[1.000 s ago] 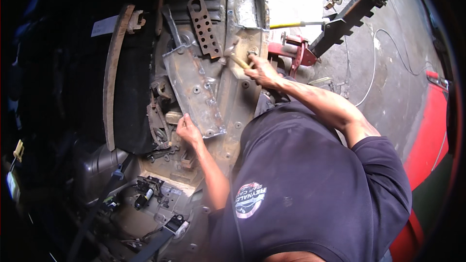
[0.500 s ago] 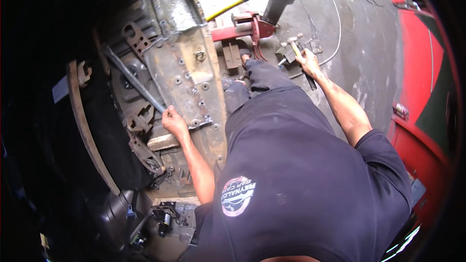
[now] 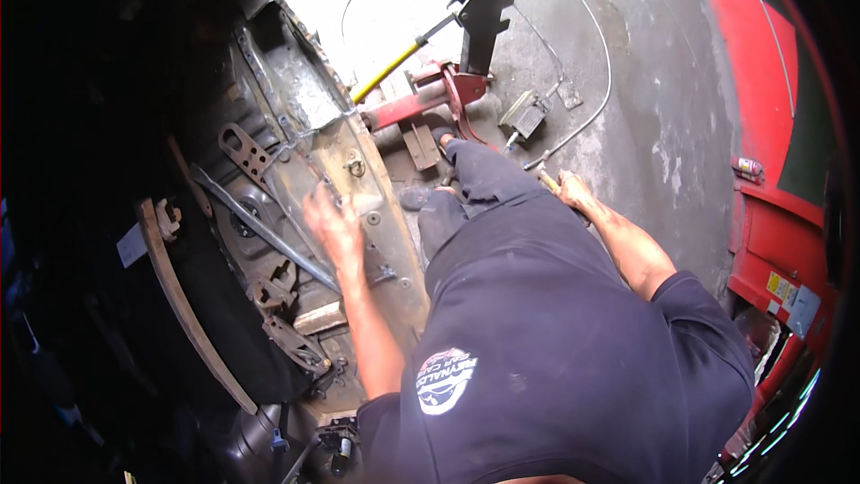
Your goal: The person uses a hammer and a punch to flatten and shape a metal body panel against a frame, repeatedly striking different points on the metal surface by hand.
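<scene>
My left hand (image 3: 333,226) is over the worn sheet-metal floor panel (image 3: 383,231) of a vehicle body, its fingers smeared by motion. Left of it, a long grey metal tube (image 3: 262,228) lies slantwise across the panel. A flat bracket with holes (image 3: 244,151) rests beyond the hand, and a rusty clamp-like piece (image 3: 276,287) sits nearer to me. Low beside my right leg, my right hand (image 3: 575,191) is closed around a hammer; a short part of the hammer's pale handle (image 3: 548,181) shows, the rest mostly hidden.
A red metal frame (image 3: 408,109) with a dark toothed post (image 3: 484,13) and a yellow rod (image 3: 390,70) stands ahead. A small metal pedal unit (image 3: 527,115) and a looping hose (image 3: 607,54) lie on the concrete. Red vehicle panels (image 3: 757,54) line the right. A curved rusty bar (image 3: 184,305) is at left.
My left hand has left the tube's near end and moved forward over the panel. My right hand has come down and closer to my leg with the hammer. The view has shifted.
</scene>
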`<state>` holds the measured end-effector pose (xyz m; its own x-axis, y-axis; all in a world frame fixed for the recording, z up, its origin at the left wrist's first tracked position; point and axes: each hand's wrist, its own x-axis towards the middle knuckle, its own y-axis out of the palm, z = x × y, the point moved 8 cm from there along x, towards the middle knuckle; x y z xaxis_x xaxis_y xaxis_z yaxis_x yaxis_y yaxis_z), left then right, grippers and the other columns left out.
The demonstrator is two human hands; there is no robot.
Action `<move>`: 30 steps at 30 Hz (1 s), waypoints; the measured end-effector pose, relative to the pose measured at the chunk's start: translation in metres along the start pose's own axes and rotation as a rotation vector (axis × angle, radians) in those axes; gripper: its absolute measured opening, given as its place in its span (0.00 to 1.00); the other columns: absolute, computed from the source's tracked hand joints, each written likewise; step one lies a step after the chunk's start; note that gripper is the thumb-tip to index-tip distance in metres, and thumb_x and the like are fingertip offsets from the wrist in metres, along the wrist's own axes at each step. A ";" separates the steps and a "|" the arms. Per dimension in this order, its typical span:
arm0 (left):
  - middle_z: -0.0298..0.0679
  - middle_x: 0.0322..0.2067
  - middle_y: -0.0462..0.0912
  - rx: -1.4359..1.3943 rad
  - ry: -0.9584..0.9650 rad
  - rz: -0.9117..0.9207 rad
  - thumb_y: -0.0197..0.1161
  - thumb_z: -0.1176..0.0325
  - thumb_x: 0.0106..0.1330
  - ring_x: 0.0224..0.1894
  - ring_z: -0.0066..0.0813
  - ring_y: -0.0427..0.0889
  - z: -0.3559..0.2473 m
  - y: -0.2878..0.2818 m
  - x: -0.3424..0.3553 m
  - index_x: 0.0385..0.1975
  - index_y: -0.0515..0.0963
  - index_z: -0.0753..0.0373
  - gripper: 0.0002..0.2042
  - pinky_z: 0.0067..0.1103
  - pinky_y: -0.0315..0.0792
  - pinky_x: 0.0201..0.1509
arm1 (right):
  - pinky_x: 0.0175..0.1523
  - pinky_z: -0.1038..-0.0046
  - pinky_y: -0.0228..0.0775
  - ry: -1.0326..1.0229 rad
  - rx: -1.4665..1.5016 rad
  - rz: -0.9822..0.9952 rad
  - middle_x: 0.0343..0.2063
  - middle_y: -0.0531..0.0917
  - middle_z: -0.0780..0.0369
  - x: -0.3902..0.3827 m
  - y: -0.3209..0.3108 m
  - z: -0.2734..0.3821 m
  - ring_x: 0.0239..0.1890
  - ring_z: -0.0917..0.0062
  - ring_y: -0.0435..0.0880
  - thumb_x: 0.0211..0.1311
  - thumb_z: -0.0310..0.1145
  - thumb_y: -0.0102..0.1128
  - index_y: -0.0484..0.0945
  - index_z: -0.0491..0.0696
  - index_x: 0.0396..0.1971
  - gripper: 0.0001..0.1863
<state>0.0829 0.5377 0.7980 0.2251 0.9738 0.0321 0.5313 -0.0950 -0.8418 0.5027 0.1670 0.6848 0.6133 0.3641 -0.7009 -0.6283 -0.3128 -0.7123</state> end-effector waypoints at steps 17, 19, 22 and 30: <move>0.66 0.73 0.42 0.261 0.004 0.308 0.68 0.62 0.61 0.65 0.64 0.68 -0.063 0.103 -0.003 0.70 0.60 0.63 0.37 0.64 0.51 0.68 | 0.45 0.58 0.77 0.014 0.151 -0.037 0.35 0.86 0.48 0.070 -0.040 0.001 0.41 0.56 0.87 0.59 0.35 0.58 0.81 0.43 0.41 0.15; 0.66 0.72 0.42 0.273 -0.039 0.291 0.68 0.62 0.61 0.64 0.63 0.68 -0.061 0.101 0.002 0.70 0.59 0.63 0.38 0.64 0.51 0.68 | 0.45 0.59 0.77 0.035 0.139 0.014 0.34 0.86 0.48 0.083 -0.050 0.002 0.40 0.57 0.87 0.59 0.36 0.59 0.81 0.42 0.42 0.16; 0.68 0.72 0.43 0.351 -0.115 0.286 0.69 0.61 0.61 0.64 0.64 0.69 -0.053 0.105 -0.001 0.72 0.57 0.63 0.40 0.62 0.53 0.68 | 0.45 0.60 0.76 0.086 0.183 0.109 0.32 0.86 0.47 0.111 -0.062 0.001 0.38 0.60 0.87 0.58 0.37 0.63 0.84 0.42 0.38 0.14; 0.72 0.69 0.48 0.249 -0.336 0.047 0.67 0.69 0.61 0.68 0.68 0.60 -0.080 0.096 -0.010 0.74 0.49 0.64 0.43 0.46 0.57 0.71 | 0.38 0.65 0.76 -0.083 0.200 0.226 0.28 0.86 0.52 0.226 -0.098 -0.012 0.29 0.69 0.85 0.58 0.32 0.63 0.84 0.38 0.41 0.15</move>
<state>0.1964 0.5026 0.7601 -0.0564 0.9867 -0.1526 0.3036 -0.1287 -0.9441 0.7085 0.2698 0.5953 0.4113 0.3775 -0.8297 -0.8311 -0.2184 -0.5114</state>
